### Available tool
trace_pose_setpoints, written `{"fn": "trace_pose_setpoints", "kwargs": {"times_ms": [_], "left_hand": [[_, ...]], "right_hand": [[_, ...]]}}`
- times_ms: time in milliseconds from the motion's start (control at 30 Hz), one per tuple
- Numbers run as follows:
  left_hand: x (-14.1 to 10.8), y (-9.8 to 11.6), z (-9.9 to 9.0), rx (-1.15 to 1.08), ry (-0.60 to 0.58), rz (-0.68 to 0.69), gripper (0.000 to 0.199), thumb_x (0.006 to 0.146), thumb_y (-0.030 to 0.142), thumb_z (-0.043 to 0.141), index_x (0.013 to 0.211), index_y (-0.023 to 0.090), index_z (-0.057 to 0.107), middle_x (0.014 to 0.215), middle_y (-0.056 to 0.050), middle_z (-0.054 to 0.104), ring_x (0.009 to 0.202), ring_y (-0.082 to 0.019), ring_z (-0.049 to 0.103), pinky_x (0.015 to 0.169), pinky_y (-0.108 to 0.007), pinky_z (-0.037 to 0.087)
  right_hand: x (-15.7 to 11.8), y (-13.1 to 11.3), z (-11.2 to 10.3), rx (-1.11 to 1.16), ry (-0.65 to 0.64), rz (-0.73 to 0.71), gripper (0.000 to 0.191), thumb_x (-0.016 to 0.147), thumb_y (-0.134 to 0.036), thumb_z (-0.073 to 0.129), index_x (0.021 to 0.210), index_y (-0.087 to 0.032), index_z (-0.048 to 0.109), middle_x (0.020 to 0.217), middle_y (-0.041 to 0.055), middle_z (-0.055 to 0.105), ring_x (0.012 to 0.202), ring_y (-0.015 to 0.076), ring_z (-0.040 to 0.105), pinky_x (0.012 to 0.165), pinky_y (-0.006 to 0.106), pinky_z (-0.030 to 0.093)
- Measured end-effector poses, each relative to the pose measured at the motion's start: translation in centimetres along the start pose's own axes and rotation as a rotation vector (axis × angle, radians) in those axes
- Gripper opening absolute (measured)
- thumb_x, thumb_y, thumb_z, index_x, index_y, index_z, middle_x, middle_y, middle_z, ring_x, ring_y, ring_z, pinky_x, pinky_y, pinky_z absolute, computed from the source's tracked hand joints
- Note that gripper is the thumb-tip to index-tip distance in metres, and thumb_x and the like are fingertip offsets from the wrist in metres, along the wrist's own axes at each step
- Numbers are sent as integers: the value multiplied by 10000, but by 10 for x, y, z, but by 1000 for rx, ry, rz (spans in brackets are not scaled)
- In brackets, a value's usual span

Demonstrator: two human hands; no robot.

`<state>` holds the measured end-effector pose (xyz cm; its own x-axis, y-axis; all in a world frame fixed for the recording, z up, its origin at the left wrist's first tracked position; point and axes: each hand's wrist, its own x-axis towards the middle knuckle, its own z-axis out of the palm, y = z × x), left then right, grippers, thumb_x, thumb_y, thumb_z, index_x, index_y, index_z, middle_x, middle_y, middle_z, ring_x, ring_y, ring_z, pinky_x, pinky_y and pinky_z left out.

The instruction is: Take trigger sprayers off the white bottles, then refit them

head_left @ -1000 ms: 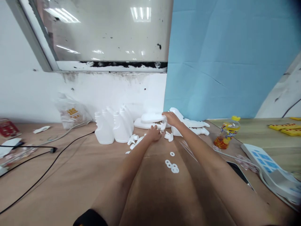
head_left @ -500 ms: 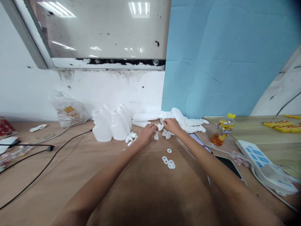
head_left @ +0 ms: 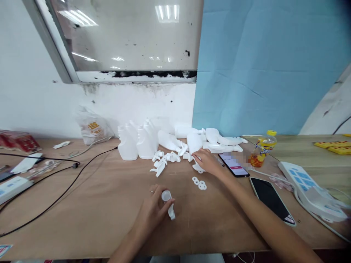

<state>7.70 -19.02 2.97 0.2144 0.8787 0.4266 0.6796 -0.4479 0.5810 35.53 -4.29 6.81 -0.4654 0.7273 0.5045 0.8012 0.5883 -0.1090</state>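
A white spray trigger head (head_left: 171, 212) is gripped in my left hand (head_left: 152, 206), low over the table, with its round collar opening facing up. My right hand (head_left: 207, 161) reaches over the table with its fingers apart, right beside a white plastic piece (head_left: 197, 168). That piece is partly covered by the fingers, and I cannot make out any grip on it. Several flat white washers (head_left: 202, 185) lie just in front of my right hand. Loose spray trigger heads (head_left: 160, 166) are heaped left of it.
White plastic bottles (head_left: 127, 146) stand upright at the back, and more bottles (head_left: 170, 140) lie beside them. On the right are two phones (head_left: 234, 165), a drink bottle (head_left: 262, 149) and a power strip (head_left: 304, 186). Black cables (head_left: 52, 197) run across the left side.
My left hand has come back from the heap toward the front with a spray trigger head in it. My right hand has moved slightly nearer the washers. The view has shifted, showing the table's front edge.
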Motion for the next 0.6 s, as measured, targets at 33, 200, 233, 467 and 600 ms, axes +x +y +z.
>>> {"fn": "trace_pose_setpoints", "kwargs": {"times_ms": [33,200,233,467,600], "left_hand": [[0,1,4,0,-15,-41,213,899,399,588,1012,220,574,937,-36,626,867,-206,610,786,-348,504],[3,0,12,-9,-43,-93,220,926,423,536,985,212,560,929,-40,595,828,-202,599,760,-339,493],[3,0,12,-14,-43,-91,222,934,425,519,981,213,563,934,-42,589,823,-200,598,754,-335,493],[-3,-3,4,-71,-92,-23,277,960,404,471,1134,218,578,1244,-104,545,1113,-224,576,959,-370,477],[-7,-5,0,-88,-181,-33,401,973,375,436,1349,244,491,1444,-108,438,1296,-234,478,1081,-403,406]], "right_hand": [[-6,2,-3,-13,-10,40,279,985,-204,425,968,-191,703,926,74,721,935,214,636,923,355,415],[-23,10,5,-170,-15,275,340,897,-434,603,1105,-167,633,1102,132,689,1072,299,593,915,383,383],[-23,10,9,-199,-30,334,414,872,-481,622,1130,-157,611,1112,148,685,1091,321,585,927,407,369],[-4,11,15,-103,-137,613,502,791,-363,659,1220,-142,518,1009,139,714,994,305,640,853,362,370],[18,31,-3,-135,-19,508,438,813,-327,603,1215,-175,517,968,101,719,949,287,642,858,371,347]]}}
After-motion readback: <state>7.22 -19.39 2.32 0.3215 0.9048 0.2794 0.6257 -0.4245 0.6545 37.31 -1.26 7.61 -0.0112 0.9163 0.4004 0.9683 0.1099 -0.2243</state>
